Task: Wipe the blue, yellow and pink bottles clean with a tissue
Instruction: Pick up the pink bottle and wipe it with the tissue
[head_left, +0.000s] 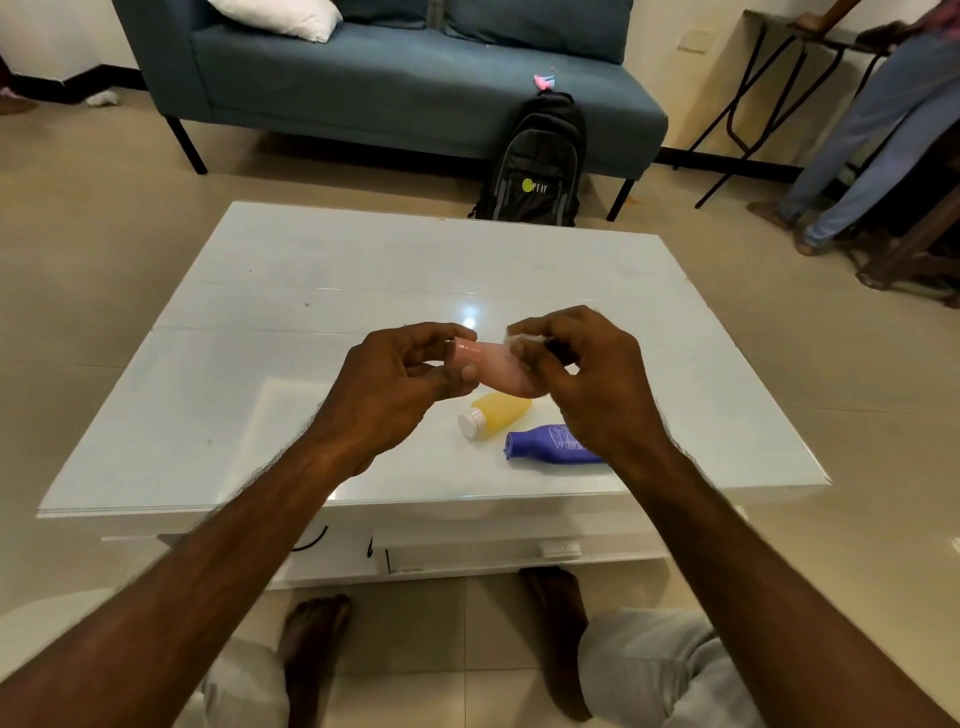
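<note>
both my bare forearms rise from the bottom corners, above my grey-trousered knees and bare feet on the beige tiled floor (78, 322).

my left hand (395, 384) is closed around the cap end of the small pink plastic bottle (491, 366), thumb and fingers pinching it, and holds it lying sideways in the air above the glossy white glass-topped table (322, 291). my right hand (587, 379) is curled over the bottle's other end, pressing a small wad of white tissue (522, 340) against it; only a scrap of the tissue shows between my fingers.

just below the pink bottle, the yellow plastic bottle with a white cap (493, 413) lies on its side on the table, cap pointing toward the near-left. just beside it, nearer me, the blue plastic bottle (550, 444) also lies flat, its far end hidden under my right wrist. the two look close but i cannot tell whether they touch. both sit well in from the near edge, closer to the right side.

the table's left half and far half are bare, with wide room out to those edges. beyond the far edge, a black backpack (535, 166) leans against a blue-grey fabric sofa (363, 78). another person's legs in blue trousers (878, 135) stand at the far right, well apart from the table.
</note>
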